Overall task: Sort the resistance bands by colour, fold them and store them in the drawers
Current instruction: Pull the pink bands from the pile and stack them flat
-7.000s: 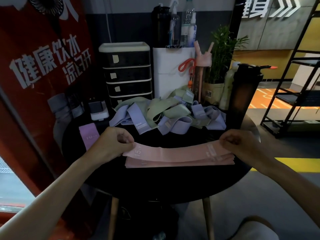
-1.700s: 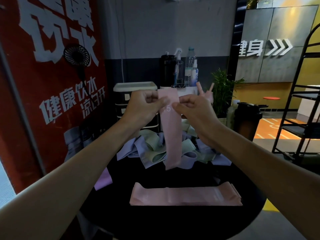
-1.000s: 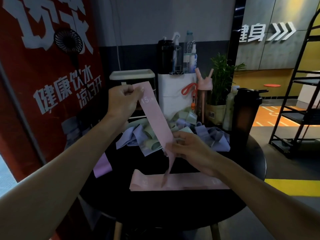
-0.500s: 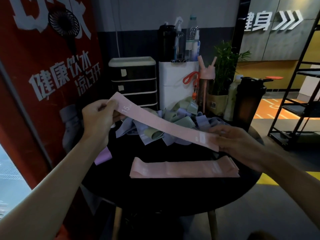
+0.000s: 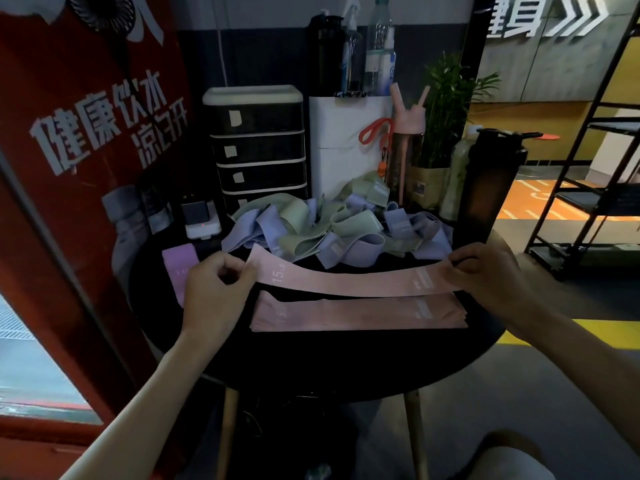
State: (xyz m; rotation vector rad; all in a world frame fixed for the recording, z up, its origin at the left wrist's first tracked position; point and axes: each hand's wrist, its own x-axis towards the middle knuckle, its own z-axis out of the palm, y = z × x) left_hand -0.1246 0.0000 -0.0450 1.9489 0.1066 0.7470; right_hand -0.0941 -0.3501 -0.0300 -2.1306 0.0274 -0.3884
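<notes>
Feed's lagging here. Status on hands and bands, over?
Left hand, right hand pinch pink band by its ends, taut beyond pink stack. Green-lilac pile unsorted, lying before drawers.

The ends of the held pink band point(image 5: 349, 280) vanish inside the pinching fingers of the left hand point(image 5: 214, 285) and the right hand point(image 5: 491, 268); the pink stack point(image 5: 356, 315) beneath it lies too flat and dim to count its layers; the purple band point(image 5: 178, 268) is partly covered by the left hand, its print too faint to read; the drawer unit point(image 5: 258, 147) has its lowest drawer behind the heap of green and lilac bands point(image 5: 332, 230), and its labels are too small to read; the fan point(image 5: 100, 10), the clear bottle point(image 5: 381, 46) and the wall sign point(image 5: 543, 15) are cut by the top edge; the black rack point(image 5: 588, 188) runs off the right edge.
</notes>
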